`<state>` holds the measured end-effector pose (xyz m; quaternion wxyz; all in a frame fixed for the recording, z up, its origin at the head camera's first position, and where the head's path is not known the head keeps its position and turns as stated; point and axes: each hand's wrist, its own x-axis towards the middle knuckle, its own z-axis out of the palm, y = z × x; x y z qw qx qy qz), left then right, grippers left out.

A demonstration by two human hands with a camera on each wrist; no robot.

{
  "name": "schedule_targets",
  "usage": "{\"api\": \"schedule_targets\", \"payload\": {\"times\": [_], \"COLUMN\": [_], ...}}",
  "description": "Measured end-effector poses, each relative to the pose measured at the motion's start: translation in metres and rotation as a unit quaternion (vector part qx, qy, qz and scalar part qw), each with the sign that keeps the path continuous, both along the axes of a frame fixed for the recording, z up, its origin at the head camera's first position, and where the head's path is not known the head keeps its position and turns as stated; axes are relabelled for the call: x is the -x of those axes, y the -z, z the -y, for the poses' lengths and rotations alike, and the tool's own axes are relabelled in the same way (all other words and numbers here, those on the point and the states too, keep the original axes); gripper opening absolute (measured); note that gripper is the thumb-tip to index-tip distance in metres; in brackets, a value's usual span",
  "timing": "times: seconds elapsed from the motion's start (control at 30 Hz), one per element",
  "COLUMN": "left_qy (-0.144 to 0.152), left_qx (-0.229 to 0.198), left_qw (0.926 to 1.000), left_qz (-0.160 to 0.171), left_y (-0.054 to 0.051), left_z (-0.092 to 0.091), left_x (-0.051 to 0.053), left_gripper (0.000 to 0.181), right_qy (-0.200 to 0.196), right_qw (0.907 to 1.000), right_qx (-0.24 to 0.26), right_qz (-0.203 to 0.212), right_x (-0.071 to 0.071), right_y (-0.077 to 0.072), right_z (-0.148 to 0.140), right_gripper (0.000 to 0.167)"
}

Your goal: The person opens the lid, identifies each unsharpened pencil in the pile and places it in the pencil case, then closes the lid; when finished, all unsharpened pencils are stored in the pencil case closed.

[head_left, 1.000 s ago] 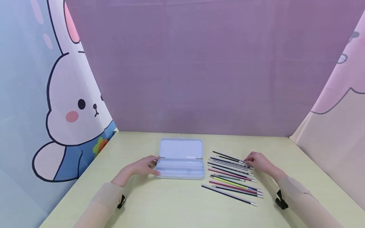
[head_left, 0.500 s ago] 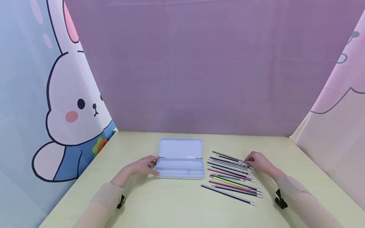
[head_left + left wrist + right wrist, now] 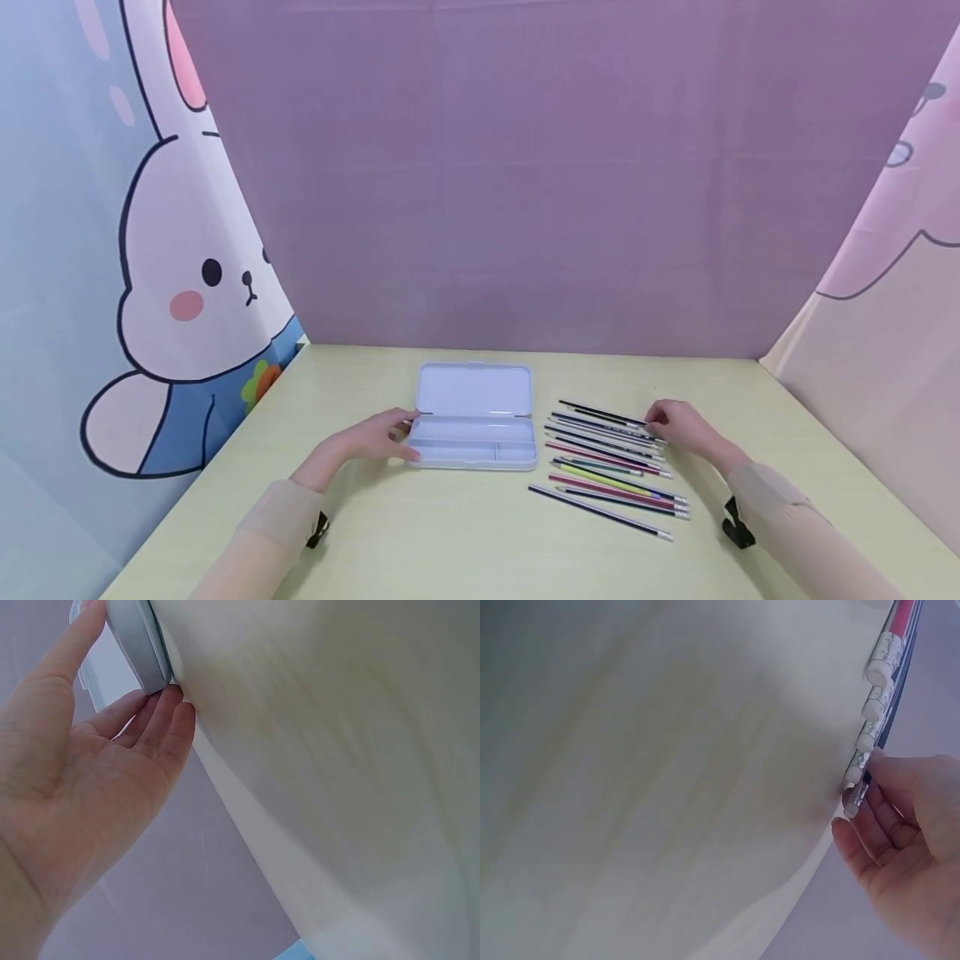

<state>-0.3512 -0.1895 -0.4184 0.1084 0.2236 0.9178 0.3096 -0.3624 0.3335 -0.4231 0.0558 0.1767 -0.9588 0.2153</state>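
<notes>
A pale plastic pencil case [image 3: 472,466] lies on the table with its lid [image 3: 474,389] folded back, its divided trays bare. My left hand [image 3: 373,437] holds its left end, thumb at the near corner and fingers at the far side; the left wrist view shows the fingertips against the case's end [image 3: 139,645]. To the right of the case, several pencils [image 3: 611,481] lie side by side, eraser ends to the right. At the far end of this row, my right hand [image 3: 684,427] pinches a dark pencil [image 3: 594,410] near its eraser end [image 3: 853,808].
The light wooden table [image 3: 450,542] ends at a purple backdrop [image 3: 525,208]. Printed cloths hang on both sides, with a cartoon rabbit [image 3: 202,275] on the left. One dark pencil [image 3: 600,512] lies nearest the front, slightly apart from the others.
The point end of the farthest dark pencil has shifted slightly toward the pencil beside it. Both hands have stayed almost still.
</notes>
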Motion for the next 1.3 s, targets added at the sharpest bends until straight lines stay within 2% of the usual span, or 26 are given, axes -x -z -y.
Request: {"api": "schedule_targets", "payload": {"times": [0.17, 0.27, 0.6, 0.83, 1.07, 1.3], "left_qy": [0.010, 0.012, 0.015, 0.016, 0.010, 0.016], "left_qx": [-0.001, -0.001, -0.007, -0.005, -0.005, -0.008], "left_qw": [0.9999, 0.9999, 0.9998, 0.9998, 0.9999, 0.9997], "left_qz": [-0.004, -0.006, -0.012, -0.010, -0.006, -0.014], "left_y": [-0.001, -0.001, -0.001, -0.002, -0.002, -0.002], "left_z": [0.000, 0.000, 0.001, 0.000, -0.001, 0.000], "left_x": [0.000, 0.000, 0.000, 0.000, 0.000, -0.001], "left_gripper": [0.081, 0.081, 0.079, 0.078, 0.078, 0.078], "right_qy": [-0.002, 0.009, 0.004, 0.002, 0.001, 0.002], "right_qw": [0.9997, 0.9996, 0.9997, 0.9997, 0.9994, 0.9985], "right_qx": [0.019, 0.023, 0.024, 0.023, 0.022, 0.036], "right_qz": [0.015, 0.011, -0.007, -0.002, -0.028, -0.041], "right_x": [-0.002, -0.003, -0.006, -0.008, -0.008, -0.009], "right_y": [-0.003, -0.005, -0.012, -0.017, -0.023, -0.030], "right_z": [-0.003, -0.005, -0.006, -0.006, -0.003, 0.014], "right_gripper": [0.011, 0.014, 0.014, 0.018, 0.013, 0.013]}}
